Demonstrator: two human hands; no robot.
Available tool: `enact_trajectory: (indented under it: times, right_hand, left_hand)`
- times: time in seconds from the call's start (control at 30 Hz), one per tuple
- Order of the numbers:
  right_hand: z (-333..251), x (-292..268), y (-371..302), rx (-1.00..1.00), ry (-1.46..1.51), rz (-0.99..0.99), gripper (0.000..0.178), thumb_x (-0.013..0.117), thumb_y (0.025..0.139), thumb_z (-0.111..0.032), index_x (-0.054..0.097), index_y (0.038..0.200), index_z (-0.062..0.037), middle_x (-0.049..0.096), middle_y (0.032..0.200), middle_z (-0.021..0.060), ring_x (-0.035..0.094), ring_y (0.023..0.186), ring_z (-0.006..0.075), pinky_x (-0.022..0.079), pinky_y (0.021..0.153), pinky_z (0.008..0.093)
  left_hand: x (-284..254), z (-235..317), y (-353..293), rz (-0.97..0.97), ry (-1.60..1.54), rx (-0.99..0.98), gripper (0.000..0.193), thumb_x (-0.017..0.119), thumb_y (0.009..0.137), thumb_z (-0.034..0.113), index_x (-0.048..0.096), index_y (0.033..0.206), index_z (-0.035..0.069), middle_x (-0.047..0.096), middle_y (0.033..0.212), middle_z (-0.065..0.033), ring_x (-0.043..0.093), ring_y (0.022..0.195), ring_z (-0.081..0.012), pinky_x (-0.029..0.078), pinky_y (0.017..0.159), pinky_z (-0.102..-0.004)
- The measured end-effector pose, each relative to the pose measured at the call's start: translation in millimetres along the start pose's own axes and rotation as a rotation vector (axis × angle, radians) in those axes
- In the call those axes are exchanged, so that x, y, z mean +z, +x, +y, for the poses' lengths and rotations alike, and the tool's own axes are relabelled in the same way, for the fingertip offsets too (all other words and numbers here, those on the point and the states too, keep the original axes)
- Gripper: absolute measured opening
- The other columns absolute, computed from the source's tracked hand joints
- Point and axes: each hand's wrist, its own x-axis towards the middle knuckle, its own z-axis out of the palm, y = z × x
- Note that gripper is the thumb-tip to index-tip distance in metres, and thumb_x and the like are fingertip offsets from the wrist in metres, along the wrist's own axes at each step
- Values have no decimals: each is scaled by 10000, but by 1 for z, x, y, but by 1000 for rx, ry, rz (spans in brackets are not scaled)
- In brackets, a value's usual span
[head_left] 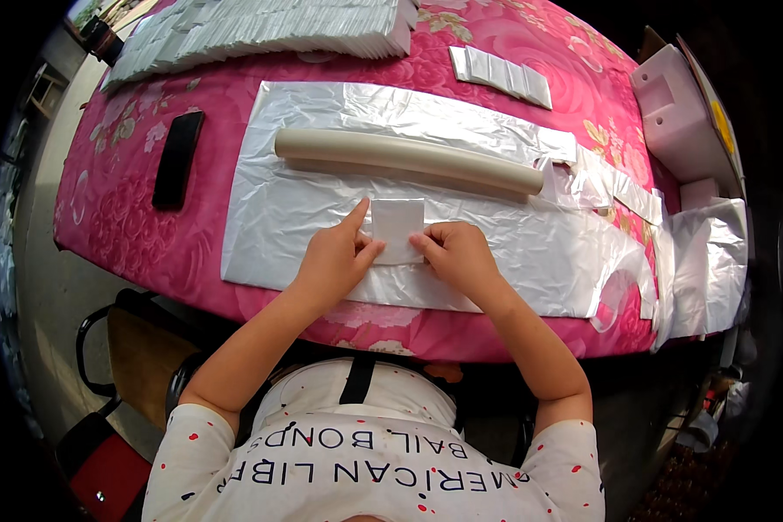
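A small folded plastic bag (399, 221), a whitish square, lies on a stack of flat silvery-white plastic bags (287, 252). My left hand (335, 257) is at its left edge, index finger stretched out, thumb apart from it with the tip touching the square's lower left. At the lower right edge, my right hand (457, 252) pinches the square between thumb and bent fingers. Just beyond both hands, a long beige tube (409, 157) rests across the flat bags. The bag handles (618, 291) spread out toward the right.
Rows of folded bags (261, 26) are packed at the far left, and a short row (500, 76) lies at the far right. A black phone (178, 161) is on the pink floral tablecloth (113, 209). A white foam box (683, 109) stands right, above crumpled plastic (709, 261).
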Motion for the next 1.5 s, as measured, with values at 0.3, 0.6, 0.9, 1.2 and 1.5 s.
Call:
enact_trajectory:
  times: [0.3, 0.6, 0.9, 1.2, 1.5]
  right_hand:
    - [-6, -13, 21, 238, 106, -225, 330, 589, 827, -249, 609, 619, 6, 579, 543, 47, 570, 489, 104, 447, 497, 249]
    - [-3, -14, 29, 289, 182, -269, 321, 595, 821, -217, 593, 597, 12, 579, 551, 61, 571, 504, 112, 456, 506, 251]
    - [-11, -7, 12, 172, -67, -124, 236, 647, 702, -244, 639, 656, -13, 621, 608, 131, 622, 585, 251, 479, 563, 328]
    - [-18, -7, -15, -182, -600, 100, 149, 668, 686, -156, 601, 774, -57, 630, 753, 84, 605, 732, 257, 471, 631, 377]
    - [-24, 53, 20, -556, -469, 101, 577, 529, 847, -368, 406, 1296, -27, 306, 1387, 210, 253, 1310, 337, 192, 1070, 460]
  left_hand:
    - [-4, 10, 7, 62, 111, 40, 609, 645, 768, 96, 375, 1287, -72, 605, 924, -153, 606, 781, -225, 475, 711, -303]
    - [38, 4, 3, 82, 575, 486, 738, 588, 799, 363, 312, 1310, -93, 340, 1351, -251, 328, 1267, -357, 244, 1052, -439]
    - [47, -12, 4, -41, 603, 399, 1080, 576, 701, 604, 105, 1371, -100, 121, 1438, -276, 92, 1360, -376, 41, 1096, -476]
    - [33, -9, -16, 64, 497, 437, 980, 613, 733, 489, 136, 1380, -72, 30, 1455, -252, 8, 1368, -353, 61, 1096, -473]
    - [-23, -44, -120, -329, -615, -335, 265, 490, 895, 42, 534, 1133, -66, 620, 1045, -157, 634, 891, -224, 509, 794, -285]
